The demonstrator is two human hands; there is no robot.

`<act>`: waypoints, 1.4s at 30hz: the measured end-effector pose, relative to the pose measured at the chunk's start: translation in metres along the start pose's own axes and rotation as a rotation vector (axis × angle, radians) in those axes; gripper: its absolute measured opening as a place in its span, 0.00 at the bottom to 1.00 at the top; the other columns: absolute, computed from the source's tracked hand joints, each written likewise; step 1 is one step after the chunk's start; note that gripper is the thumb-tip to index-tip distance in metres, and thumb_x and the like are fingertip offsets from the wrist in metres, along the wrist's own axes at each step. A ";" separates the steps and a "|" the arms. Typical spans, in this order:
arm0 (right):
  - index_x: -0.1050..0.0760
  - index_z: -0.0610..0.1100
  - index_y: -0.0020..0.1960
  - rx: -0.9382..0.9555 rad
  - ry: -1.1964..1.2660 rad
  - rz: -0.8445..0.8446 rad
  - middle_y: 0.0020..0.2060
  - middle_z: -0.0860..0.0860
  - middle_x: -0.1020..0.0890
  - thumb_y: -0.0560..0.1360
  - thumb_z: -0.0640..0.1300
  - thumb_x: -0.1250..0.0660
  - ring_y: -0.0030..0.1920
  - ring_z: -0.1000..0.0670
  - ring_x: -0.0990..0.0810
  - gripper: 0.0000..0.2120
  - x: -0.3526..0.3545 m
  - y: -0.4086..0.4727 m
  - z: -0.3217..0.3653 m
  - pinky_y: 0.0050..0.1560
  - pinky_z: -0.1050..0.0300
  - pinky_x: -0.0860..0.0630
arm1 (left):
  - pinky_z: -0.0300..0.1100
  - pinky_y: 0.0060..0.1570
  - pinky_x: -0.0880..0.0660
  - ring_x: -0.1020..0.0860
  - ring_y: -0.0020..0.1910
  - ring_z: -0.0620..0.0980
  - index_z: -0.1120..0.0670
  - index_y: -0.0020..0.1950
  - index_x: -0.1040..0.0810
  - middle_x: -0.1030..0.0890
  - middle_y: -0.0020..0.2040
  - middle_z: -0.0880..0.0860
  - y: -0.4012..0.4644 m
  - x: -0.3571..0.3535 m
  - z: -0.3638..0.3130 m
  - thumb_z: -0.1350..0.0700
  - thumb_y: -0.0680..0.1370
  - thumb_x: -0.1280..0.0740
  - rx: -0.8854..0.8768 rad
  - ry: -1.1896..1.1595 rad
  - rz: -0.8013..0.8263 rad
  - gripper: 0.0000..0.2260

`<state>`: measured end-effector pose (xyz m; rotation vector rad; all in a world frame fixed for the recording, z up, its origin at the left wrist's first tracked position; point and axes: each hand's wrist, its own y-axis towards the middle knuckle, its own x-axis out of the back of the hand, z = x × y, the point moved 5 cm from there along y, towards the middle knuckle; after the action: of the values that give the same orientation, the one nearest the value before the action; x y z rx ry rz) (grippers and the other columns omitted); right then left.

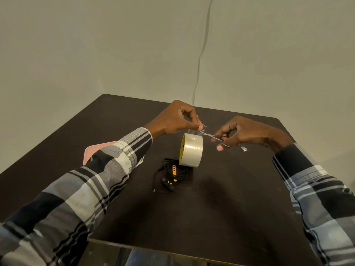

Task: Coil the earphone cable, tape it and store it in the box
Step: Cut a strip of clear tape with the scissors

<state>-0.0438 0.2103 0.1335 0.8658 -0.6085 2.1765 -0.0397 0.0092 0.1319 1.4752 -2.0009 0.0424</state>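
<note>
Head view. Your left hand [173,120] pinches the free end of a clear tape strip [194,132] between thumb and forefinger, so that the tape roll [191,150] hangs on edge from it above the dark table [221,208]. The roll's yellow inner core carries dark printed marks, too small to read. Your right hand [242,133] grips small metal scissors [212,135], fingers curled through the handles, the blades meeting the strip just beside the left thumb; whether the blades are parted cannot be told. The coiled black earphone cable [172,174], with yellow inline remote and earbud accents, lies on the table just below the roll and apart from both hands. A pink box [96,151] at the table's left side is largely hidden behind your plaid left sleeve [92,181]. A crumpled clear scrap [244,149] lies near the right wrist.
</note>
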 end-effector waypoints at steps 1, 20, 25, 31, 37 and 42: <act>0.14 0.46 0.52 0.004 -0.006 -0.003 0.34 0.48 0.21 0.69 0.42 0.22 0.33 0.56 0.26 0.11 0.000 0.000 0.000 0.36 0.59 0.30 | 0.31 0.53 0.25 0.17 0.47 0.44 0.66 0.40 0.19 0.14 0.42 0.52 0.000 0.000 0.000 0.60 0.71 0.23 0.000 -0.008 0.000 0.10; 0.13 0.46 0.50 -0.050 0.001 0.020 0.33 0.49 0.21 0.69 0.44 0.21 0.35 0.49 0.27 0.10 0.007 -0.010 -0.006 0.34 0.58 0.29 | 0.38 0.50 0.20 0.15 0.45 0.46 0.69 0.42 0.21 0.15 0.45 0.61 0.003 -0.006 -0.007 0.66 0.72 0.25 -0.002 -0.059 0.015 0.08; 0.13 0.48 0.50 -0.029 0.014 0.018 0.34 0.46 0.22 0.68 0.46 0.21 0.35 0.48 0.27 0.11 0.007 -0.010 -0.001 0.35 0.56 0.30 | 0.41 0.51 0.19 0.15 0.46 0.50 0.69 0.41 0.21 0.15 0.44 0.60 0.002 -0.007 -0.007 0.65 0.72 0.25 -0.013 -0.060 0.017 0.08; 0.13 0.50 0.49 -0.006 0.016 0.022 0.34 0.46 0.22 0.65 0.49 0.21 0.35 0.50 0.28 0.13 0.005 -0.009 0.006 0.37 0.54 0.31 | 0.42 0.51 0.19 0.15 0.46 0.50 0.69 0.41 0.21 0.15 0.42 0.57 0.002 -0.009 -0.009 0.66 0.72 0.25 -0.026 -0.082 0.032 0.08; 0.13 0.49 0.51 0.011 0.028 0.024 0.34 0.47 0.19 0.64 0.50 0.22 0.35 0.52 0.28 0.16 0.006 -0.009 0.011 0.36 0.57 0.31 | 0.41 0.51 0.20 0.15 0.47 0.50 0.68 0.40 0.21 0.15 0.43 0.60 0.003 -0.011 -0.012 0.66 0.72 0.25 -0.031 -0.111 0.027 0.07; 0.13 0.46 0.51 -0.001 0.025 0.010 0.31 0.45 0.21 0.66 0.47 0.22 0.29 0.56 0.29 0.15 0.008 -0.009 0.009 0.31 0.61 0.33 | 0.42 0.51 0.19 0.15 0.47 0.50 0.69 0.41 0.22 0.15 0.43 0.61 0.002 -0.011 -0.013 0.66 0.72 0.25 -0.027 -0.117 0.024 0.08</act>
<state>-0.0373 0.2138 0.1469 0.8357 -0.6030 2.1928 -0.0340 0.0242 0.1375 1.4670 -2.1034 -0.0621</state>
